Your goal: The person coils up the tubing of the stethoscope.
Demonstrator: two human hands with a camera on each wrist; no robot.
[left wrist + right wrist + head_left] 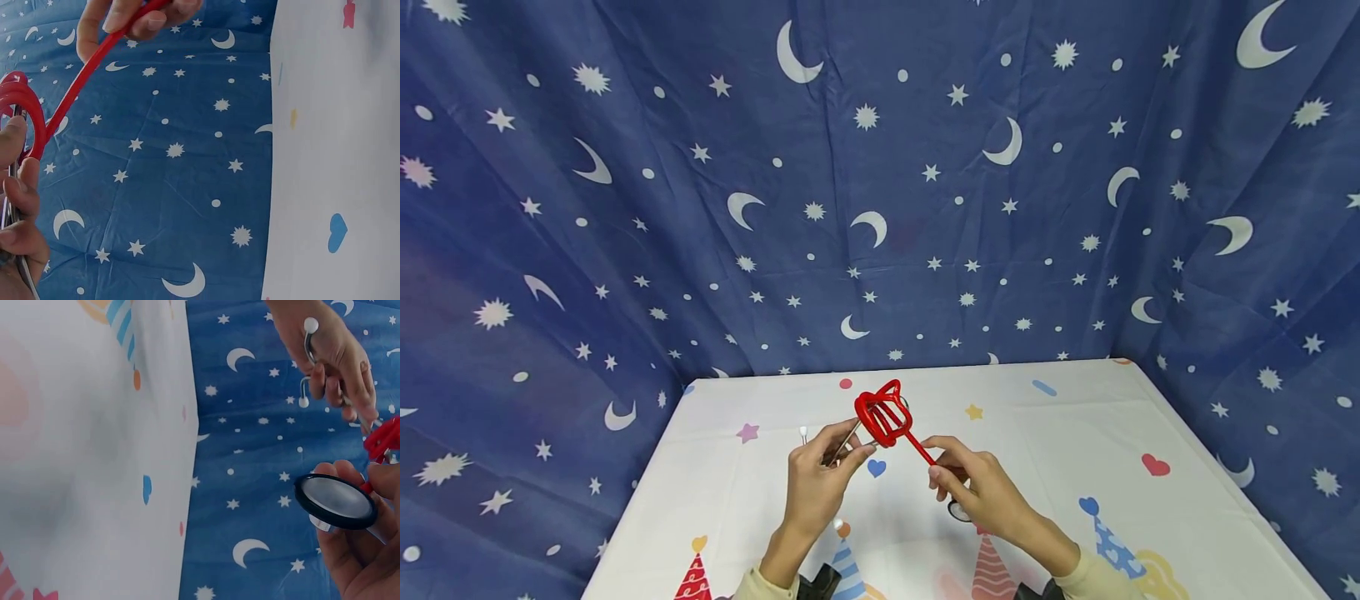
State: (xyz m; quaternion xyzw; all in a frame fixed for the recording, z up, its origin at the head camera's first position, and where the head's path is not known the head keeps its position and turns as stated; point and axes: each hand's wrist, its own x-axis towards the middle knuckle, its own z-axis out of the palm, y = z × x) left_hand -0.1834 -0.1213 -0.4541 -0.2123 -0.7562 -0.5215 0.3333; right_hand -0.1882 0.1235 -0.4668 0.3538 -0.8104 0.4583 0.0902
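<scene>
A stethoscope with red tubing (880, 417) is held up above the table between both hands. My left hand (823, 475) grips its metal ear tubes (14, 162), where the red tubing is looped in coils. Two white ear tips (310, 325) stick out behind that hand in the right wrist view. My right hand (981, 492) pinches the straight free length of tubing. Below the right fingers is the round chest piece (336, 499), with a dark rim and pale face. Part of the coil is hidden behind the left fingers.
Under the hands lies a white table cover (1060, 433) printed with party hats, hearts and stars. A dark blue curtain (925, 225) with moons and stars hangs behind the table and along both sides.
</scene>
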